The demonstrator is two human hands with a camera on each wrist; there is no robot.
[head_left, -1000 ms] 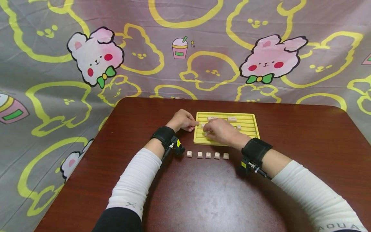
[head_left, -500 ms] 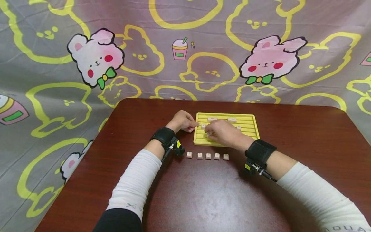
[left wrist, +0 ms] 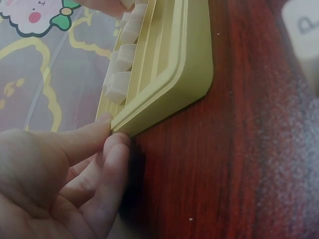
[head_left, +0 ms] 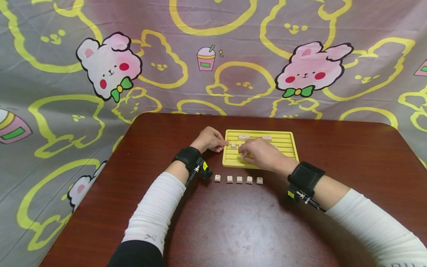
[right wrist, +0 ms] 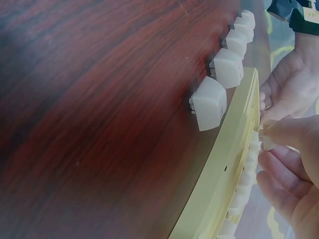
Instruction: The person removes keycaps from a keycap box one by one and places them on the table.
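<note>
The right hand (head_left: 259,152) is pinching a keycap (right wrist: 268,144) over the yellow tray (head_left: 295,148), drifting toward three o'clock and baring another cap (head_left: 240,145), so placing is apparently advancing; the left hand (head_left: 211,139) is gripping the tray at nine; five loose caps (head_left: 239,180) are lying at seven.

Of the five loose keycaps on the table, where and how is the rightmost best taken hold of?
Pinch the rightmost keycap by its left and right walls, coming from above. It stands upright, with a gap to the neighbouring keycap, so both walls look free; they taper upward, so holding low is probably safer.
</note>
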